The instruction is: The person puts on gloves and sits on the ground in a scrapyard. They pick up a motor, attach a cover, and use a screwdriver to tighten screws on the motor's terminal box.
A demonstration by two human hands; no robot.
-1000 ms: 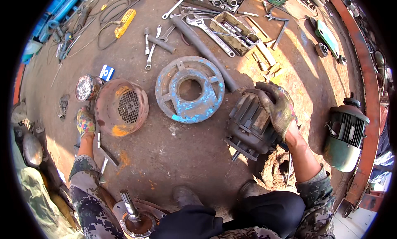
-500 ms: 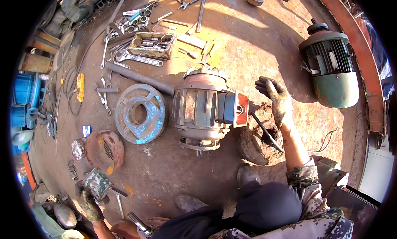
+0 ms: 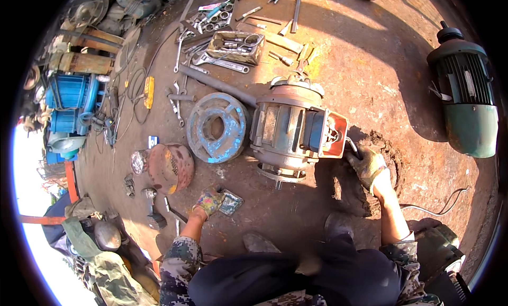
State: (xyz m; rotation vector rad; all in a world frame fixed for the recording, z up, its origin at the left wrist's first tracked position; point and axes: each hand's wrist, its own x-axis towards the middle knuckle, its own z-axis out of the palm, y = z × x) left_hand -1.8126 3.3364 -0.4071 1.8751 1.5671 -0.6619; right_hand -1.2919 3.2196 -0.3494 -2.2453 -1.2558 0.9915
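An electric motor (image 3: pixel 280 131) with a rusty end lies in front of me, its terminal box (image 3: pixel 334 135) uncovered on the right side. My left hand (image 3: pixel 210 200), in a stained glove, grips a square dark-green metal cover (image 3: pixel 230 202) low over the ground. Close to the terminal box, my gloved right hand (image 3: pixel 369 170) is closed round a black cable (image 3: pixel 352 145) that comes from the box; the fingers hide most of it. Beneath that hand sits a dark, dirt-caked round part (image 3: pixel 346 187), largely in shadow.
Left of the motor are a blue flange (image 3: pixel 217 128), a rusty ring (image 3: pixel 172 168) and a long bar (image 3: pixel 219 86). Beyond lie a socket box (image 3: pixel 235 45) and several wrenches. A green motor (image 3: pixel 465 89) lies at far right. A yellow control box (image 3: pixel 149 92) lies beside tangled cable.
My left hand has moved right and forward with the cover. My right hand, stretched open before, has come down and closed on the cable. The view has shifted left.
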